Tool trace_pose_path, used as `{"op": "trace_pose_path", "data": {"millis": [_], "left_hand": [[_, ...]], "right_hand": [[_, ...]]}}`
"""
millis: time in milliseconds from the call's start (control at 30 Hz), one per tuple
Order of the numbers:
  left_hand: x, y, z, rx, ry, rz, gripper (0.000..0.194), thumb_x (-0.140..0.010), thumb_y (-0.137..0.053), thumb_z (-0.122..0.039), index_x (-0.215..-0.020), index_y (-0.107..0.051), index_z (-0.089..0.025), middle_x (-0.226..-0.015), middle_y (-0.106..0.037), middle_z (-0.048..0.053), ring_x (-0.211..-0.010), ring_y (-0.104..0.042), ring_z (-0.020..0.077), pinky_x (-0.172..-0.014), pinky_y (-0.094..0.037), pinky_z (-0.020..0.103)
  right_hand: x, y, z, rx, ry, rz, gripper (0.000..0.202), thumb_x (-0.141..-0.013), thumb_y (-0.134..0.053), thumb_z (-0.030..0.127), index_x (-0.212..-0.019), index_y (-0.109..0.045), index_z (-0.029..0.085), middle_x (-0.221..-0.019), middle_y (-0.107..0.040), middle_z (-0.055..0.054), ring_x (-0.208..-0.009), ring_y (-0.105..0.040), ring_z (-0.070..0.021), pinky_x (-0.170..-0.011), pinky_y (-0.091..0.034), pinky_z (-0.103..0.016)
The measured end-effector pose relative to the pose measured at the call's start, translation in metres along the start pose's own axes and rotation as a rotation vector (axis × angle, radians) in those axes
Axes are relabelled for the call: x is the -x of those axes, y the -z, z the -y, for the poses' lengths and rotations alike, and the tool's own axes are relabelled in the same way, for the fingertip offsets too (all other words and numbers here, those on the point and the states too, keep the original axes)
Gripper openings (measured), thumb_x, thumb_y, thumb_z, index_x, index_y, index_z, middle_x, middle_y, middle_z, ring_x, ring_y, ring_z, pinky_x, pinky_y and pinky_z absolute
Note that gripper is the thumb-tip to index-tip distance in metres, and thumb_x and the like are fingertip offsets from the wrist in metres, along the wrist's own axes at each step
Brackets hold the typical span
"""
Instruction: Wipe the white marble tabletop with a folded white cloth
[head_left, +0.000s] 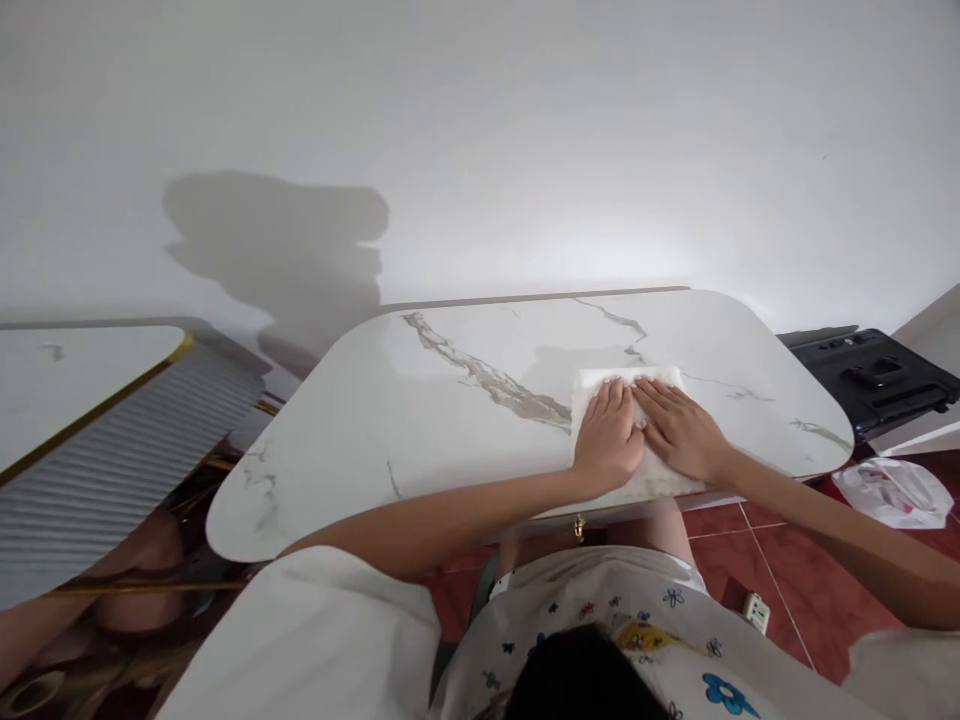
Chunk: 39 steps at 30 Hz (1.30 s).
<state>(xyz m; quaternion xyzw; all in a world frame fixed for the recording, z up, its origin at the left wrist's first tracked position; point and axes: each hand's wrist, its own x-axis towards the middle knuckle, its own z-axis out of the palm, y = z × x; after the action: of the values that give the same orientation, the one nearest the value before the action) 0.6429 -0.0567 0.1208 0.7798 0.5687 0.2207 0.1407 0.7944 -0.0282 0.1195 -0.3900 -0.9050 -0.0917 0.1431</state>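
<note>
A white cloth (652, 480) lies flat on the right part of a white marble-patterned tabletop (465, 440), reaching its front edge. My left hand (609, 435) rests on the cloth, palm down, fingers stretched forward and lying flat. Beside it, my right hand (679, 430) also presses flat on the cloth, its fingers pointing forward and to the left. The two hands touch or nearly touch near the thumbs. What lies under the palms is hidden.
A second marble-topped piece with a ribbed side (127, 470) stands at the left. At the right are a black case (877, 375) and a white plastic bag (892, 492). A white power strip (756, 612) lies on the red tiled floor. A wall rises behind the tabletop.
</note>
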Motion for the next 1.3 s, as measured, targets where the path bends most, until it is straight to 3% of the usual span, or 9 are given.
{"op": "trace_pose_path", "data": {"millis": [167, 367, 567, 733, 867, 1067, 1300], "left_hand": [[-0.052, -0.005, 0.020, -0.067, -0.006, -0.118, 0.051, -0.089, -0.029, -0.019, -0.136, -0.037, 0.000, -0.147, -0.031, 0.017, -0.139, -0.022, 0.0262, -0.114, -0.021, 0.039], [-0.112, 0.004, 0.060, -0.120, 0.003, -0.242, 0.048, -0.088, -0.030, -0.015, -0.132, -0.043, -0.002, -0.144, -0.038, 0.016, -0.136, -0.029, 0.0255, -0.111, -0.026, 0.040], [-0.164, 0.024, 0.100, -0.161, 0.009, -0.285, 0.044, -0.087, -0.032, -0.013, -0.128, -0.047, -0.004, -0.138, -0.045, 0.016, -0.131, -0.036, 0.0244, -0.111, -0.027, 0.039], [-0.196, 0.032, 0.119, -0.219, 0.008, -0.283, 0.042, -0.088, -0.031, -0.012, -0.125, -0.049, -0.007, -0.135, -0.048, 0.015, -0.129, -0.038, 0.0239, -0.110, -0.028, 0.038], [-0.216, 0.030, 0.117, -0.243, 0.033, -0.273, 0.042, -0.089, -0.032, -0.014, -0.127, -0.048, -0.006, -0.136, -0.047, 0.014, -0.130, -0.037, 0.0248, -0.110, -0.027, 0.038], [-0.235, 0.017, 0.095, -0.244, 0.055, -0.272, 0.044, -0.090, -0.031, -0.017, -0.128, -0.047, -0.002, -0.138, -0.046, 0.017, -0.129, -0.038, 0.0267, -0.109, -0.027, 0.039], [-0.222, 0.000, 0.059, -0.216, 0.027, -0.251, 0.049, -0.090, -0.030, -0.019, -0.134, -0.040, 0.000, -0.144, -0.037, 0.017, -0.134, -0.031, 0.0271, -0.111, -0.023, 0.040]], "right_hand": [[-0.044, -0.010, -0.034, 0.009, 0.004, 0.030, 0.051, -0.090, -0.031, 0.025, -0.136, -0.042, 0.006, -0.142, -0.041, -0.014, -0.133, -0.034, -0.0239, -0.109, -0.030, -0.042], [-0.115, -0.032, -0.066, -0.003, -0.004, 0.056, 0.052, -0.089, -0.032, 0.025, -0.138, -0.040, 0.010, -0.143, -0.040, -0.011, -0.133, -0.035, -0.0226, -0.109, -0.028, -0.043], [-0.183, -0.048, -0.084, 0.008, 0.036, 0.043, 0.050, -0.089, -0.032, 0.024, -0.137, -0.041, 0.010, -0.142, -0.042, -0.010, -0.132, -0.036, -0.0215, -0.109, -0.029, -0.040], [-0.218, -0.056, -0.098, -0.015, -0.003, 0.055, 0.050, -0.090, -0.032, 0.024, -0.137, -0.041, 0.010, -0.143, -0.041, -0.010, -0.132, -0.036, -0.0212, -0.109, -0.028, -0.038], [-0.228, -0.059, -0.115, -0.038, -0.029, 0.055, 0.050, -0.090, -0.033, 0.026, -0.138, -0.041, 0.013, -0.143, -0.041, -0.008, -0.132, -0.036, -0.0217, -0.108, -0.030, -0.040], [-0.218, -0.055, -0.144, -0.058, -0.049, 0.058, 0.052, -0.089, -0.032, 0.026, -0.138, -0.041, 0.010, -0.142, -0.042, -0.009, -0.132, -0.036, -0.0216, -0.109, -0.029, -0.038], [-0.179, -0.045, -0.158, -0.025, -0.067, 0.054, 0.053, -0.089, -0.030, 0.025, -0.139, -0.038, 0.009, -0.145, -0.037, -0.008, -0.134, -0.032, -0.0205, -0.111, -0.025, -0.039]]}}
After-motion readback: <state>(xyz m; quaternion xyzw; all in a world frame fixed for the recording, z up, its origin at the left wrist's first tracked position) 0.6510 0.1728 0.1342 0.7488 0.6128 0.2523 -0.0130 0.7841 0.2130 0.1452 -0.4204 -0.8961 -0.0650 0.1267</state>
